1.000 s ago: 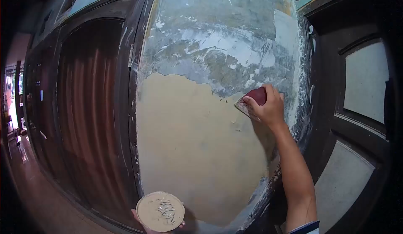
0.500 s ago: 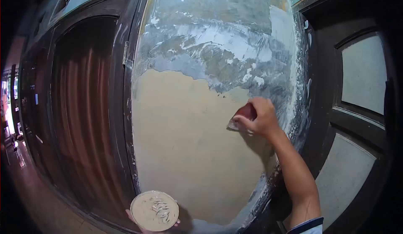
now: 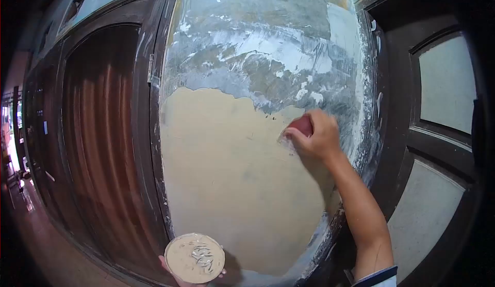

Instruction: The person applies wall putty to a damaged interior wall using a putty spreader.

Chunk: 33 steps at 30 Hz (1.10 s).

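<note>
My right hand [image 3: 320, 135] is closed round the red-brown handle of a scraper [image 3: 300, 127], whose blade lies against the upper right of the beige-coated part of the wall [image 3: 232, 163]. At the bottom, my left hand [image 3: 178, 279] holds a round container of beige paste [image 3: 195, 258] from below, with most of the hand hidden under it. Ridges mark the paste's surface. Above the beige coat, the wall shows grey-blue with rough white patches [image 3: 268, 50].
To the left is a dark wooden frame [image 3: 147, 106] with a reddish-brown curtain [image 3: 100, 127] inside it. A dark door [image 3: 402, 132] with pale panels [image 3: 446, 88] stands on the right. Reddish floor [image 3: 46, 230] shows at the lower left.
My right hand and the scraper have moved slightly up along the wall. The container in my left hand sits a little further right in the view.
</note>
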{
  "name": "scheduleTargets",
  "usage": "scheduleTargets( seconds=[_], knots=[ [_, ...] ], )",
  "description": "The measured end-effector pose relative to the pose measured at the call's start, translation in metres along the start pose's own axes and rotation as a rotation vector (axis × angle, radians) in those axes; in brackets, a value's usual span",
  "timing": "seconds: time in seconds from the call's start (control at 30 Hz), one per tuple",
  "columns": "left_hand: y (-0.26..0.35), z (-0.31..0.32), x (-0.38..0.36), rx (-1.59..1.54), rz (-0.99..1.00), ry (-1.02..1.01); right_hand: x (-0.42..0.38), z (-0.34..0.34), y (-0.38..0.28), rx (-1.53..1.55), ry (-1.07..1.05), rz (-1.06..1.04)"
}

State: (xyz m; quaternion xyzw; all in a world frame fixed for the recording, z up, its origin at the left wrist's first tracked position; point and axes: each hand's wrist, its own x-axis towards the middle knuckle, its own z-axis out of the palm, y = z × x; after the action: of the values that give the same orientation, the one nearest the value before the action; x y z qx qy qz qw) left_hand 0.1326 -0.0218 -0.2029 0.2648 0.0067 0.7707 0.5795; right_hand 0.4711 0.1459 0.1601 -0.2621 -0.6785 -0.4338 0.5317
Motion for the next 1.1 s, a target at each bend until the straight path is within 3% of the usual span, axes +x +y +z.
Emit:
scheduleTargets(
  seconds=[0.07, 0.17, 0.23, 0.3, 0.37, 0.43, 0.5, 0.57, 0.6, 0.63, 0.7, 0.83, 0.9, 0.97, 1.03, 1.1],
  knots=[
    [-0.002, -0.002, 0.001, 0.008, 0.011, 0.035, 0.022, -0.004, 0.008, 0.054, 0.098, 0.296],
    [-0.004, -0.010, 0.000, 0.013, 0.021, 0.093, 0.020, -0.014, 0.007, 0.191, 0.067, 0.327],
    [-0.007, -0.017, 0.002, 0.012, 0.030, 0.128, -0.006, -0.010, 0.001, 0.102, -0.016, -0.014],
    [-0.011, -0.026, 0.001, 0.008, 0.042, 0.170, -0.027, -0.013, -0.010, 0.052, -0.137, -0.167],
    [-0.015, -0.036, -0.001, 0.012, 0.053, 0.214, -0.027, -0.015, -0.003, 0.003, -0.199, -0.003],
    [-0.018, -0.035, -0.010, 0.023, 0.054, 0.260, -0.018, -0.014, 0.014, -0.025, 0.058, 0.239],
    [-0.019, -0.028, -0.004, 0.011, 0.041, 0.256, -0.015, -0.020, 0.023, 0.031, 0.066, 0.357],
    [-0.019, -0.012, -0.003, -0.012, 0.028, 0.233, -0.023, -0.026, 0.019, 0.129, 0.038, 0.226],
    [-0.018, -0.005, -0.002, -0.024, 0.024, 0.221, -0.030, -0.028, 0.011, 0.089, -0.076, 0.128],
    [-0.018, 0.001, -0.003, -0.035, 0.020, 0.212, -0.039, -0.021, 0.011, 0.055, -0.058, -0.057],
    [-0.016, 0.012, -0.005, -0.051, 0.012, 0.195, -0.042, -0.020, 0.008, -0.025, -0.151, -0.083],
    [-0.016, 0.026, -0.006, -0.088, -0.016, 0.154, -0.008, -0.025, 0.021, 0.061, 0.073, 0.468],
    [-0.015, 0.030, -0.006, -0.107, -0.031, 0.132, -0.011, -0.027, 0.007, 0.219, 0.086, 0.442],
    [-0.013, 0.032, -0.005, -0.128, -0.041, 0.106, -0.029, -0.027, -0.014, 0.215, -0.144, 0.163],
    [-0.012, 0.034, -0.006, -0.148, -0.054, 0.084, -0.044, -0.013, -0.025, 0.138, -0.188, -0.159],
    [-0.011, 0.038, -0.009, -0.168, -0.068, 0.062, -0.033, -0.015, -0.019, 0.124, -0.267, -0.031]
  ],
)
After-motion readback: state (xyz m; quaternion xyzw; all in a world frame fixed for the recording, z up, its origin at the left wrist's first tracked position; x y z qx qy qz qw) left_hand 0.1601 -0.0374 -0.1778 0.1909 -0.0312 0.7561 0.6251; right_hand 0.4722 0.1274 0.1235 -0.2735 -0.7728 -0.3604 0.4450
